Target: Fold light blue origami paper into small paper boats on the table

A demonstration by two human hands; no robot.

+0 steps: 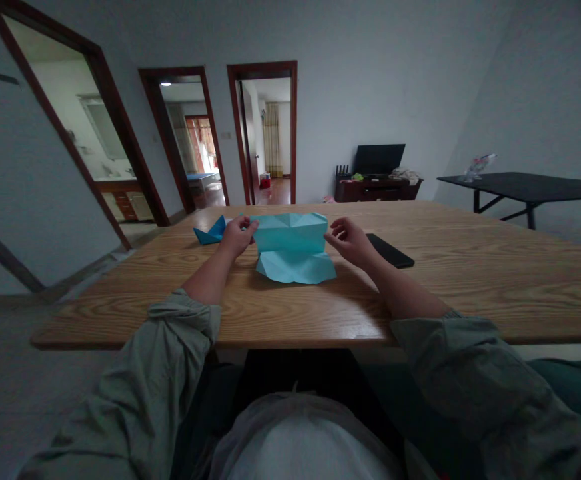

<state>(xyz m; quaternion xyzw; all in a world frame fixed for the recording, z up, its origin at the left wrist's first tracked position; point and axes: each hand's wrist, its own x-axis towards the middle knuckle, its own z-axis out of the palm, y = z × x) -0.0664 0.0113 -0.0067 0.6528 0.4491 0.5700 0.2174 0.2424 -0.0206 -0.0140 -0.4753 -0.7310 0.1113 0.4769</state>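
A light blue sheet of creased paper (293,248) lies on the wooden table (470,267), its far half raised upright. My left hand (238,237) pinches the sheet's upper left corner. At the upper right corner my right hand (351,241) pinches the paper edge with curled fingers. A darker blue folded paper piece (210,233) rests on the table just left of my left hand.
A black phone (390,251) lies flat right of my right hand. Beyond stand a dark side table (530,187), a low cabinet with a screen (378,175), and three open doorways in the far wall.
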